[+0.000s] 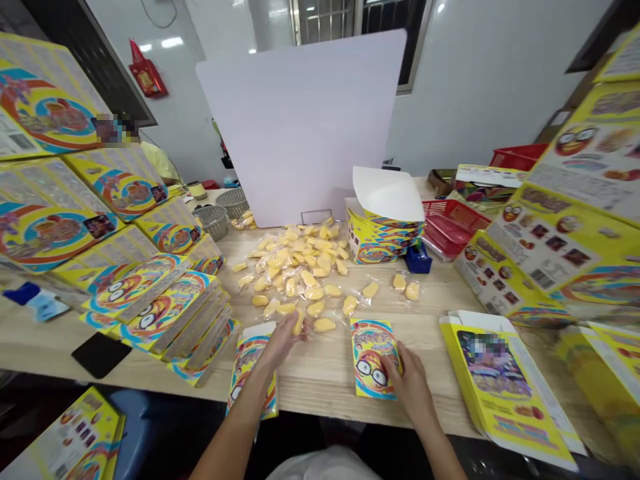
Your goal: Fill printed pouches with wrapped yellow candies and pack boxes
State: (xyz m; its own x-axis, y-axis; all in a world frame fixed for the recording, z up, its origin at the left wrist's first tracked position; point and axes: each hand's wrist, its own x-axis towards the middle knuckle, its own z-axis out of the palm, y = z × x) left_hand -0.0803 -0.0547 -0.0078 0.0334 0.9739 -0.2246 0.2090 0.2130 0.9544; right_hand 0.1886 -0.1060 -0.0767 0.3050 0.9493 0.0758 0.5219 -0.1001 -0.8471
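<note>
At the near edge of the pile, my left hand (280, 343) is closed on a small yellow piece (299, 323) in a clear wrapper. Under that forearm lies a printed box (253, 350), partly hidden. My right hand (413, 383) grips the right side of another printed box (369, 357) with a cartoon face in glasses, its thumb on the front. Beyond both hands spreads a heap of yellow wrapped pieces (300, 260). A few loose wrapped pieces (371, 289) lie to the right of the heap.
Stacked printed boxes (170, 300) and larger cartons (55, 207) stand left. Flat boxes (495, 380) and tall cartons (570, 220) are on the right. Behind the heap are a white board (305, 127), nested open boxes (383, 233), a red basket (450, 227) and grey baskets (213, 220). A person (157, 160) sits far left.
</note>
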